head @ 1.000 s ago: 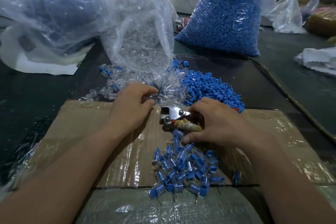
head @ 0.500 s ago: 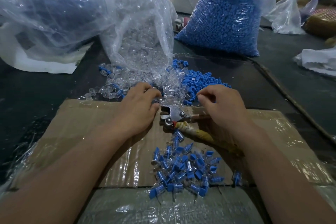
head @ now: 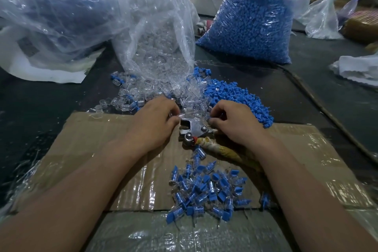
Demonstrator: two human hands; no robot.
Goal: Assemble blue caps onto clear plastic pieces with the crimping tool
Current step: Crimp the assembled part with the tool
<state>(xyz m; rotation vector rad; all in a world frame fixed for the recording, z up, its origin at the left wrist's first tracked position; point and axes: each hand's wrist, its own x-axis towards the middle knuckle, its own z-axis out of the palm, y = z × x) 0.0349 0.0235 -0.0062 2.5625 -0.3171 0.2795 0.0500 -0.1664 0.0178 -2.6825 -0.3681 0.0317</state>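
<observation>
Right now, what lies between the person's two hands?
In the head view, the metal head of the crimping tool lies on the cardboard between the left hand and the right hand, with loose clear plastic pieces just beyond it.

Crimping tool [head: 194, 130] handles partly hidden under right hand [head: 233, 124]; perhaps pinching something, unclear.

One view only: wide-angle camera on the person's head, facing forward and tilted down at the tabletop [head: 41, 120]. Close in: left hand [head: 155, 125] and right hand [head: 235, 126] sit mid-frame, forearms [head: 71, 200] enter from the bottom corners. Far upper edge filled by plastic bags [head: 159, 26].
</observation>
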